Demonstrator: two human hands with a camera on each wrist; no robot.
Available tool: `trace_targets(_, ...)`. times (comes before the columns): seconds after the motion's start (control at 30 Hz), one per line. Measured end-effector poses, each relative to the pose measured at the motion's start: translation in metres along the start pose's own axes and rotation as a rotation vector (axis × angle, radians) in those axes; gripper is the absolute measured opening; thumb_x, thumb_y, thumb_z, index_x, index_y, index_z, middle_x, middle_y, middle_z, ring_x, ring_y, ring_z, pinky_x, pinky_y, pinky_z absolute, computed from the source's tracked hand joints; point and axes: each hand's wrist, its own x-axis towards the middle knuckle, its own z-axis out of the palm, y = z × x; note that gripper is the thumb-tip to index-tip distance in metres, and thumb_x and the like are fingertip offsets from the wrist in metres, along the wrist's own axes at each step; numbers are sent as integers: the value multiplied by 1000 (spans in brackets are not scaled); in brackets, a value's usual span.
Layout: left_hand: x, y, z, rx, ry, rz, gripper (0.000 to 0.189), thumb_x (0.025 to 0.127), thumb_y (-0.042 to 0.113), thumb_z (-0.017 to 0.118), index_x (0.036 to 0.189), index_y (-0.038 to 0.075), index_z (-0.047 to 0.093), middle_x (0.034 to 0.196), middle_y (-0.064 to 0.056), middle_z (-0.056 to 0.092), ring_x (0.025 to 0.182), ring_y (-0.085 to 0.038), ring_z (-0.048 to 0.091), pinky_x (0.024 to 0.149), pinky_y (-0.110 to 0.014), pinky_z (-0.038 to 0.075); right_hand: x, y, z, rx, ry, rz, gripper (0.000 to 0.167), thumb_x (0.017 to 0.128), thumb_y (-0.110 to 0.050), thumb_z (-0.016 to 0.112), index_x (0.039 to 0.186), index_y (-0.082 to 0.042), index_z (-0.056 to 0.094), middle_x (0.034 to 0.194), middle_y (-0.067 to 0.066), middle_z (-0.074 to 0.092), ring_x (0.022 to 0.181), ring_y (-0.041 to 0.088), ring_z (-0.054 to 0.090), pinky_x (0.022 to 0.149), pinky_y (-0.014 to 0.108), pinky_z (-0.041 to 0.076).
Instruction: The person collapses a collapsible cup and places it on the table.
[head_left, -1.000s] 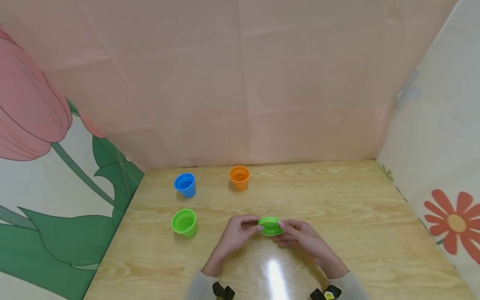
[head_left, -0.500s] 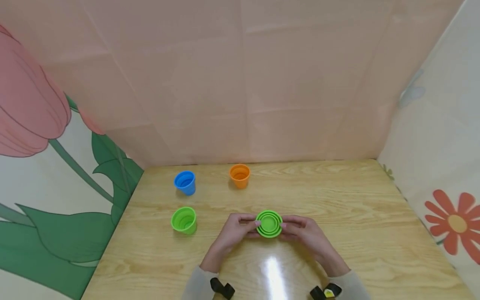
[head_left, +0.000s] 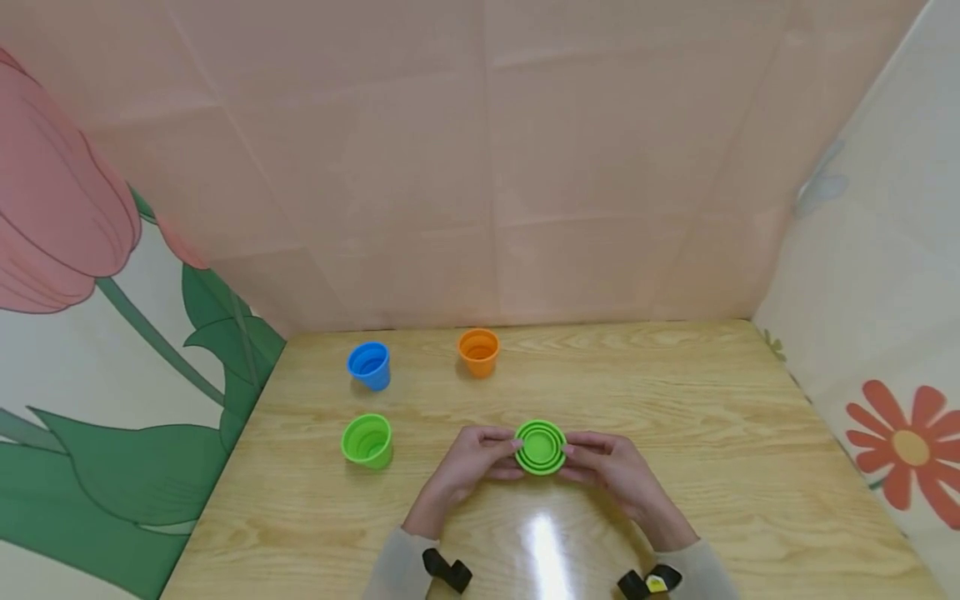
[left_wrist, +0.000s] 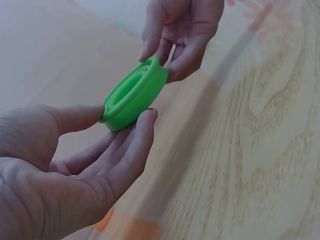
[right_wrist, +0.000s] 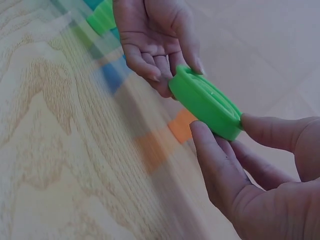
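Note:
A green collapsible cup [head_left: 540,447], folded flat into concentric rings, is held between both hands above the table. In the head view its ringed inside faces up toward the camera. My left hand [head_left: 474,457] pinches its left edge, thumb on the rim and fingers beneath. On the opposite edge my right hand [head_left: 606,468] grips it the same way. The left wrist view shows the folded cup [left_wrist: 135,95] tilted, with its smooth outer wall. From the right wrist the cup [right_wrist: 207,105] looks like a thick flat disc.
A second green cup [head_left: 367,442] stands expanded to the left on the wooden table [head_left: 712,400]. Behind it is a blue cup [head_left: 370,367], and an orange cup [head_left: 479,353] stands near the back edge. A pink backdrop [head_left: 480,167] rises behind the table.
The green cup has tipped from nearly edge-on to showing its ringed inside, and is now flat. Both hands keep hold of it; in the last half second they have barely moved.

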Motion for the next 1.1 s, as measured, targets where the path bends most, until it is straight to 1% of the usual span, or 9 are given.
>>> trace_targets(0.17, 4, -1, -1, -8, -2, 0, 32, 102, 8, 68, 128, -10, 68, 116, -24, 76, 95, -28, 79, 89, -44, 67, 1, 0, -1, 15, 7, 11, 40, 101, 1, 64, 135, 21, 54, 110, 6, 78, 102, 18, 78, 97, 34, 64)
trace_targets(0.27, 7, 0, -1, -18, 1, -3, 31, 102, 6, 67, 128, -11, 68, 121, -24, 74, 100, -29, 78, 91, -44, 66, 3, -1, -2, 13, 30, 23, 43, 101, 1, 64, 137, 22, 52, 112, 7, 78, 102, 19, 78, 98, 35, 64)
trace_targets(0.5, 17, 6, 1, -18, 42, -4, 31, 101, 5, 68, 128, -9, 68, 128, -23, 70, 106, -27, 76, 91, -39, 67, 11, -2, -5, -2, 114, 26, 48, 101, 0, 65, 140, 22, 48, 115, 11, 78, 102, 21, 79, 98, 35, 64)
trace_targets(0.63, 25, 8, 3, -13, 50, -2, 31, 100, 5, 69, 128, -9, 68, 128, -22, 70, 106, -26, 76, 91, -38, 67, 15, -4, -9, -19, 140, 21, 49, 102, -2, 64, 142, 22, 47, 117, 10, 77, 101, 20, 79, 97, 34, 64)
trace_targets(0.83, 43, 12, 11, -9, 62, 1, 30, 100, 6, 70, 127, -7, 70, 123, -21, 73, 103, -25, 77, 90, -38, 67, 20, -9, -20, -24, 167, 11, 46, 103, -4, 65, 141, 18, 53, 114, 4, 78, 101, 16, 78, 96, 34, 65)
trace_targets(0.9, 51, 14, 14, -9, 60, 5, 29, 100, 6, 70, 125, -7, 71, 122, -21, 73, 102, -26, 77, 90, -38, 67, 23, -12, -25, -18, 182, 3, 43, 102, -5, 67, 138, 16, 57, 111, 2, 79, 100, 16, 79, 95, 34, 65)
trace_targets(0.97, 59, 16, 19, -9, 60, 11, 27, 99, 5, 70, 123, -8, 72, 120, -21, 74, 101, -25, 77, 90, -38, 67, 25, -15, -32, -21, 173, -4, 40, 102, -6, 67, 137, 13, 60, 110, 0, 79, 100, 15, 79, 95, 32, 65)
trace_targets(1.03, 69, 17, 24, -14, 58, 15, 26, 99, 4, 70, 121, -9, 72, 118, -22, 74, 99, -26, 78, 89, -39, 67, 28, -18, -39, -16, 184, -10, 37, 102, -6, 68, 134, 11, 63, 108, -1, 79, 98, 15, 79, 94, 32, 65)
trace_targets(1.1, 78, 19, 29, -11, 45, 18, 25, 100, 4, 69, 121, -9, 72, 117, -22, 75, 99, -27, 78, 90, -39, 67, 29, -22, -47, -22, 180, -18, 38, 102, -7, 67, 135, 12, 62, 108, -1, 79, 98, 15, 79, 94, 31, 65)
